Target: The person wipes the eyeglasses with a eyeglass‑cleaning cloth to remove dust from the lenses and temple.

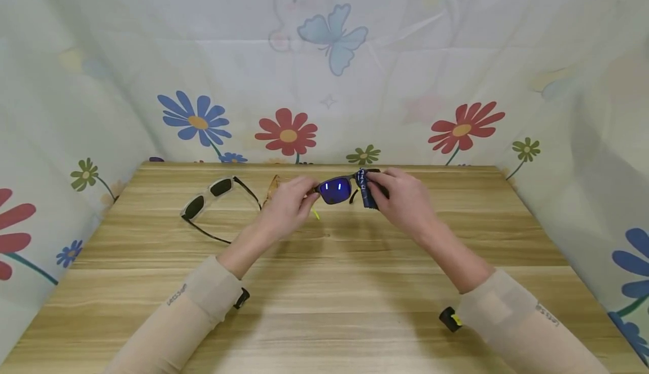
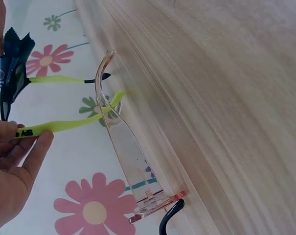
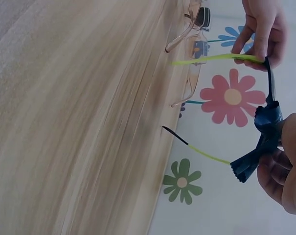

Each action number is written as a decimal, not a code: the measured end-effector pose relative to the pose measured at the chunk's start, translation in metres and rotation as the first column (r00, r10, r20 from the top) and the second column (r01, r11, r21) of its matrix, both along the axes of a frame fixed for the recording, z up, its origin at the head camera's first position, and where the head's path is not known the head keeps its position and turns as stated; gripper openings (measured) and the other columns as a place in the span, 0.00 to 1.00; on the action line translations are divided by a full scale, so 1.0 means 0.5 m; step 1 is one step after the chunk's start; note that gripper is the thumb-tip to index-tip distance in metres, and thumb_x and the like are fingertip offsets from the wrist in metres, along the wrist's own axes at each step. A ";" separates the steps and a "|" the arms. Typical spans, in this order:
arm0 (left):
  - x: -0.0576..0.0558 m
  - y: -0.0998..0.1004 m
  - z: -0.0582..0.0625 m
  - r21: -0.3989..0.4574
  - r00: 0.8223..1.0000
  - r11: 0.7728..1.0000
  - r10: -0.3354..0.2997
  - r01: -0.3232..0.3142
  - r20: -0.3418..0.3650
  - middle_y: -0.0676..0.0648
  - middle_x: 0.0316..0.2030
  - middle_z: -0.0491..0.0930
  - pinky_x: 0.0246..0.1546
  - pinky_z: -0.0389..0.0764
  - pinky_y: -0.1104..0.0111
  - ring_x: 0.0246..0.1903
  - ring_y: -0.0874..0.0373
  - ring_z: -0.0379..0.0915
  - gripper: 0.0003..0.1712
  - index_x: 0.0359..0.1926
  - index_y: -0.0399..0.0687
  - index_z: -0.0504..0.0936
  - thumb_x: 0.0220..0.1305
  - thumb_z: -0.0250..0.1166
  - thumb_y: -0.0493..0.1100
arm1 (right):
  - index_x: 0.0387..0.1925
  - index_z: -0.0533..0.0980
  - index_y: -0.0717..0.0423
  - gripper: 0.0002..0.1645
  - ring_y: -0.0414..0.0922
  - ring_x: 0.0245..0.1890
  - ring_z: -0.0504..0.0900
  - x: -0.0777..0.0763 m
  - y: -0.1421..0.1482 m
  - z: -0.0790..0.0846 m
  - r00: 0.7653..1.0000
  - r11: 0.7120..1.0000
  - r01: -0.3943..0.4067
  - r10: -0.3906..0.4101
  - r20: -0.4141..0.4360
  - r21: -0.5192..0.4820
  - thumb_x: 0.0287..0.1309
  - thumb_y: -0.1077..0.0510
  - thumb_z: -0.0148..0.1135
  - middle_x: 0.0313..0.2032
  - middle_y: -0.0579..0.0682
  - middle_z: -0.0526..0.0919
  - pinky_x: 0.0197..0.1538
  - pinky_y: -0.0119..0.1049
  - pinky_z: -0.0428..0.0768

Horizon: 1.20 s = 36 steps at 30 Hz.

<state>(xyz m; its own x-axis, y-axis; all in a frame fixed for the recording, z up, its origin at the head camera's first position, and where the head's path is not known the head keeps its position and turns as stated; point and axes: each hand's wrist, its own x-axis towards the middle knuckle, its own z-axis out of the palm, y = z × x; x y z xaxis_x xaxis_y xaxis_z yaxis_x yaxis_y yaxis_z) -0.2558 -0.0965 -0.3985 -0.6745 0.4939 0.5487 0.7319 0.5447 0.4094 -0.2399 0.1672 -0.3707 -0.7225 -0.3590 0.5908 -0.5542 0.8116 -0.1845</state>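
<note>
Sunglasses with blue mirrored lenses are held up above the table, their yellow-green temple plain in the left wrist view. The left hand pinches them near the hinge at one end between thumb and fingers. At the other end, the right hand grips a dark blue cloth with zigzag edges, folded over that side's lens. The cloth and fingers hide that lens. In the right wrist view, the far temple extends out from under the cloth, ending in a dark tip.
Sunglasses with a clear frame and dark lenses lie on the wooden table at the left, temples unfolded. Transparent pinkish-orange glasses sit behind the left hand. A flower-printed fabric backdrop rises along the table's back and sides.
</note>
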 end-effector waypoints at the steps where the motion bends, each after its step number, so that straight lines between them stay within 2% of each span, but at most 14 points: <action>1: 0.001 0.001 0.001 -0.009 1.000 1.000 -0.003 0.003 0.005 0.46 0.38 0.81 0.36 0.80 0.63 0.35 0.56 0.77 0.05 0.46 0.37 0.82 0.75 0.61 0.34 | 0.49 0.87 0.60 0.13 0.50 0.30 0.83 0.002 -0.002 0.000 1.000 1.000 -0.008 0.008 -0.002 0.000 0.67 0.60 0.67 0.35 0.55 0.84 0.31 0.44 0.80; 7: 0.007 0.006 0.002 -0.046 1.000 0.999 -0.017 0.018 0.025 0.47 0.40 0.81 0.34 0.79 0.67 0.33 0.58 0.76 0.06 0.47 0.39 0.82 0.75 0.61 0.36 | 0.49 0.86 0.61 0.13 0.47 0.25 0.80 0.010 -0.011 0.001 0.999 0.999 -0.036 0.036 -0.005 0.011 0.66 0.60 0.69 0.34 0.55 0.83 0.27 0.41 0.78; 16: 0.013 0.010 0.004 -0.027 0.998 0.998 -0.065 0.065 -0.007 0.49 0.39 0.82 0.32 0.77 0.68 0.30 0.60 0.74 0.06 0.46 0.41 0.85 0.71 0.67 0.36 | 0.48 0.87 0.61 0.12 0.49 0.29 0.84 0.012 -0.007 0.000 0.999 0.998 -0.051 0.051 -0.003 -0.026 0.65 0.61 0.69 0.37 0.55 0.85 0.31 0.43 0.81; 19: 0.015 0.011 0.006 -0.020 0.996 0.996 -0.088 0.088 -0.015 0.49 0.39 0.82 0.35 0.79 0.68 0.34 0.60 0.77 0.06 0.46 0.41 0.85 0.70 0.68 0.37 | 0.48 0.86 0.61 0.12 0.51 0.32 0.85 0.011 -0.003 0.001 0.999 0.998 -0.044 0.044 0.001 -0.046 0.65 0.61 0.69 0.39 0.56 0.86 0.34 0.45 0.82; 23: 0.016 0.012 0.005 -0.026 0.993 0.993 -0.119 0.118 -0.027 0.49 0.41 0.83 0.41 0.82 0.68 0.39 0.59 0.81 0.08 0.47 0.42 0.86 0.69 0.69 0.38 | 0.47 0.86 0.61 0.11 0.49 0.31 0.83 0.011 0.001 0.003 0.999 0.997 -0.035 0.035 0.001 -0.066 0.65 0.62 0.69 0.40 0.56 0.87 0.34 0.44 0.81; 29: 0.015 0.012 0.001 -0.068 0.979 0.979 -0.194 0.190 -0.068 0.48 0.42 0.80 0.42 0.79 0.66 0.42 0.55 0.77 0.09 0.45 0.44 0.88 0.64 0.73 0.37 | 0.47 0.86 0.61 0.10 0.46 0.25 0.79 0.009 0.005 0.001 0.999 0.996 -0.035 0.037 0.016 -0.084 0.64 0.63 0.68 0.39 0.55 0.88 0.30 0.41 0.78; 33: 0.015 0.011 0.000 -0.117 0.978 0.977 -0.189 0.179 -0.082 0.50 0.40 0.75 0.40 0.75 0.66 0.42 0.55 0.70 0.10 0.43 0.49 0.91 0.60 0.76 0.36 | 0.47 0.86 0.61 0.10 0.46 0.26 0.80 0.009 0.005 0.001 0.999 0.996 -0.039 0.041 0.028 -0.085 0.64 0.63 0.68 0.40 0.55 0.87 0.30 0.41 0.78; 36: 0.019 0.010 0.004 -0.164 0.983 0.975 -0.162 0.147 -0.085 0.52 0.36 0.72 0.41 0.71 0.61 0.39 0.56 0.68 0.10 0.43 0.52 0.92 0.59 0.78 0.39 | 0.47 0.86 0.60 0.11 0.46 0.26 0.80 0.010 0.005 0.001 0.998 0.996 -0.038 0.042 0.041 -0.083 0.64 0.63 0.68 0.39 0.55 0.87 0.30 0.41 0.78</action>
